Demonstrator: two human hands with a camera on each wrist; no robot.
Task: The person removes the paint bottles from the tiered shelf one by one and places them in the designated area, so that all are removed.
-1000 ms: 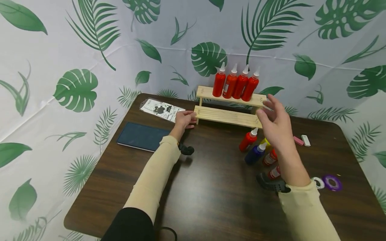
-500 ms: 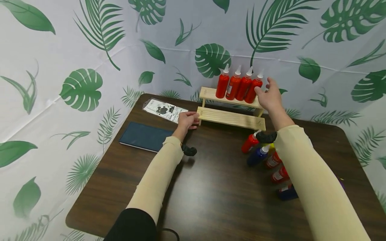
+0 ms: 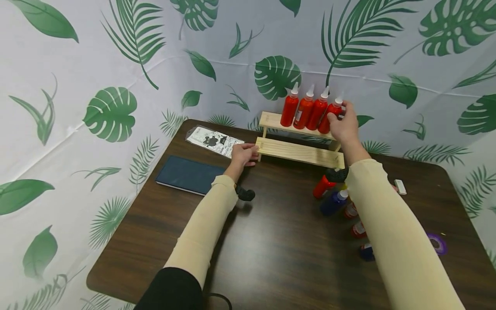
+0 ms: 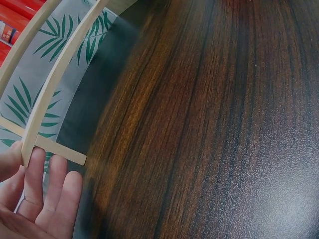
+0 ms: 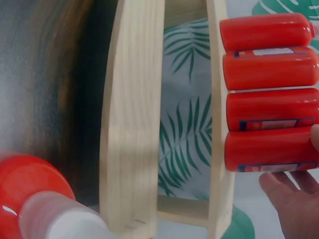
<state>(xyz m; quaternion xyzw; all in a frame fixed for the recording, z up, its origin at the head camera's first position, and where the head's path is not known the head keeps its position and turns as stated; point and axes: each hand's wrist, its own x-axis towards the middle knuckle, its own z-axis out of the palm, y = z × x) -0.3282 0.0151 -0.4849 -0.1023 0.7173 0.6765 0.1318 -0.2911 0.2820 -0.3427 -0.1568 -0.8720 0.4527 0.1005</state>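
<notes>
A two-tier wooden rack [image 3: 300, 154] stands at the back of the table. Red squeeze bottles with white nozzle tips form a row on its upper board. My right hand [image 3: 345, 124] holds the rightmost red squeeze bottle [image 5: 274, 149], thumb on one side and fingers on the other. That bottle stands beside its neighbour [image 5: 271, 110] in the row. At the rack's left end, my left hand [image 3: 242, 156] pinches the lower board [image 4: 55, 84], the thumb above and the fingers at its underside near the short leg.
In front of the rack's right end are another red bottle [image 3: 323, 187], a blue bottle [image 3: 332, 205] and several more, partly behind the right sleeve. A dark blue notebook [image 3: 190, 174] and a printed packet [image 3: 214, 141] lie at left. A white eraser [image 3: 401, 187] and purple tape roll [image 3: 438, 244] lie at right.
My right hand has moved from beside the rack's right end up to the rightmost red squeeze bottle and taken hold of it. The left hand has kept its place on the rack.
</notes>
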